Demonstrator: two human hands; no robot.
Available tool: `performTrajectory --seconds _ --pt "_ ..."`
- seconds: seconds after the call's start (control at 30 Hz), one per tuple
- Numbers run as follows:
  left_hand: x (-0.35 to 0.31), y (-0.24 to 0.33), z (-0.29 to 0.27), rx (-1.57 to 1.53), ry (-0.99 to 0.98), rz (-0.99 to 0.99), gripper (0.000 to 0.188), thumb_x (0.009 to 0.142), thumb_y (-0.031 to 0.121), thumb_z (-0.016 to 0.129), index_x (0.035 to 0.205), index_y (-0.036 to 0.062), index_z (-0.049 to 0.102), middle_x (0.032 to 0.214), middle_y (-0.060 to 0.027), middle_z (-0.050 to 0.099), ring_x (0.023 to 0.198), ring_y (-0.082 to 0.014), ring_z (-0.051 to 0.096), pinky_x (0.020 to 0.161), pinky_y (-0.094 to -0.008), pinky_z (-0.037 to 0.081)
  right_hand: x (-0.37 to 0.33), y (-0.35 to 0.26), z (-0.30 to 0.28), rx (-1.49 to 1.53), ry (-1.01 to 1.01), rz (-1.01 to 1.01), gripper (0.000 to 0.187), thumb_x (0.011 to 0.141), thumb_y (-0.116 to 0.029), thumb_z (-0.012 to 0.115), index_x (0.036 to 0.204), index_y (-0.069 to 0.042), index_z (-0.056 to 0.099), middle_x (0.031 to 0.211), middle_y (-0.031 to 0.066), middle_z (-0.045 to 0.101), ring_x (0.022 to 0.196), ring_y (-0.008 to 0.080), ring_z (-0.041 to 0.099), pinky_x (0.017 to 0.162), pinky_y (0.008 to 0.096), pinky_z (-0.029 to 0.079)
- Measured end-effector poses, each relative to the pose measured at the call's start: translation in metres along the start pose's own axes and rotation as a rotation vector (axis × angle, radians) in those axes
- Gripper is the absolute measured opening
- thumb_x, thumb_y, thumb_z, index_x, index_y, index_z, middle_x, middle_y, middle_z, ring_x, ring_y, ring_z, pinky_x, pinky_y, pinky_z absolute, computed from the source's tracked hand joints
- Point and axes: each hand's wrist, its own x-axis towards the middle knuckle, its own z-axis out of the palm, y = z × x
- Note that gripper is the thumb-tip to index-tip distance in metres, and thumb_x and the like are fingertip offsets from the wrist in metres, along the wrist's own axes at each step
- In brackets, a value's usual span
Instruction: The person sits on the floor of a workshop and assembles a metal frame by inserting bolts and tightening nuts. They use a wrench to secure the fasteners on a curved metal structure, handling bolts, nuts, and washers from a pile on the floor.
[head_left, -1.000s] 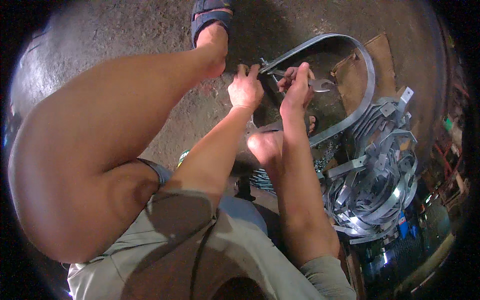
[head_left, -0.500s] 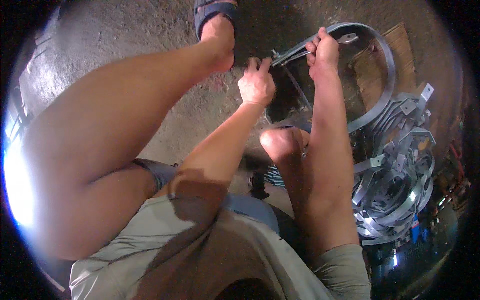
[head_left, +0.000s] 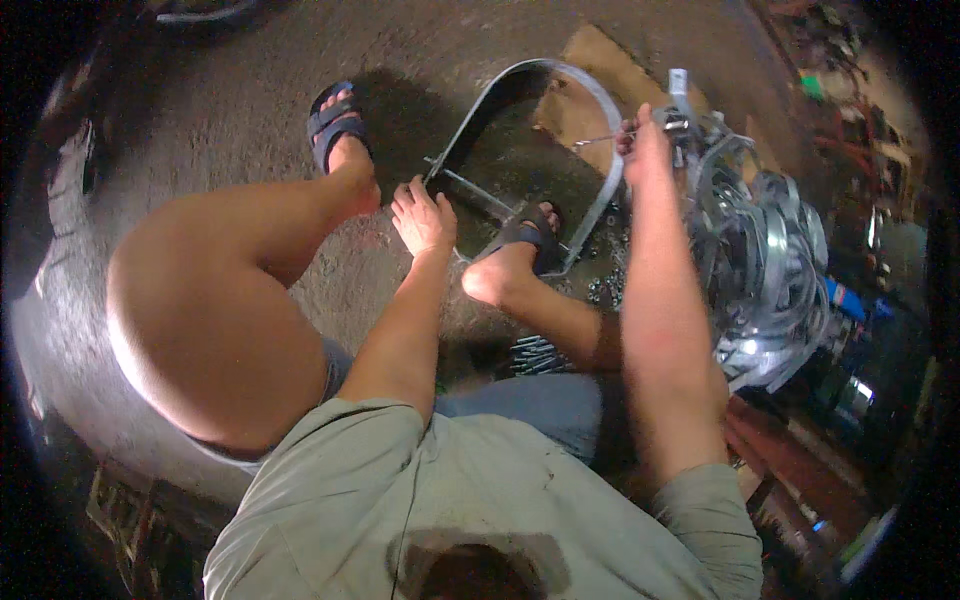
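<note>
On concrete floor, left hand grips metal band; right hand clutches rod.

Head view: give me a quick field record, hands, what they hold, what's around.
left hand: grips the near end of the bent metal band
right hand: at the band's far side, holding a thin metal rod
band: curved strap, standing on the concrete floor
right foot: sandalled, inside the band's loop
pile of metal clamps: beside the right arm
bolts: on the floor by the right shin
</note>
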Motion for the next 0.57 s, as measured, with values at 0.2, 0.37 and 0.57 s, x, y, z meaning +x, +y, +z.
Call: performTrajectory --seconds 0.2,0.37,0.57 --pt "-0.008 0.045 -0.032 -0.008 -0.294 0.105 0.040 0.091 0.033 0.061 0.122 0.0090 0.058 0.127 -0.0173 0.058 0.124 -0.0374 0.053 0.098 -0.0523 0.045 -0.123 -0.160 -0.108 -0.650 0.056 -0.316 0.034 0.094 -0.037 0.070 0.100 -0.005 0.061 0.074 0.0012 0.059 0.056 0.0125 0.054 0.048 0.0297 0.043" --pt "-0.047 0.003 -0.015 0.196 -0.548 0.343 0.049 0.092 0.043 0.057 0.128 0.0092 0.057 0.127 -0.0188 0.061 0.119 -0.0391 0.059 0.098 -0.0552 0.048 -0.196 -0.194 -0.188 -0.707 0.177 -0.302 0.036 0.094 -0.042 0.067 0.103 -0.008 0.061 0.073 -0.0002 0.056 0.055 0.0120 0.053 0.047 0.0295 0.039" --pt "-0.086 0.003 -0.020 0.646 -0.771 0.741 0.073 0.088 0.059 0.065 0.146 0.0184 0.048 0.147 -0.0156 0.047 0.138 -0.0374 0.044 0.110 -0.0577 0.038 -0.217 -0.131 -0.229 -0.213 0.217 -0.318 0.039 0.093 -0.043 0.069 0.115 -0.013 0.059 0.072 0.0016 0.059 0.053 0.0155 0.057 0.044 0.0310 0.041"
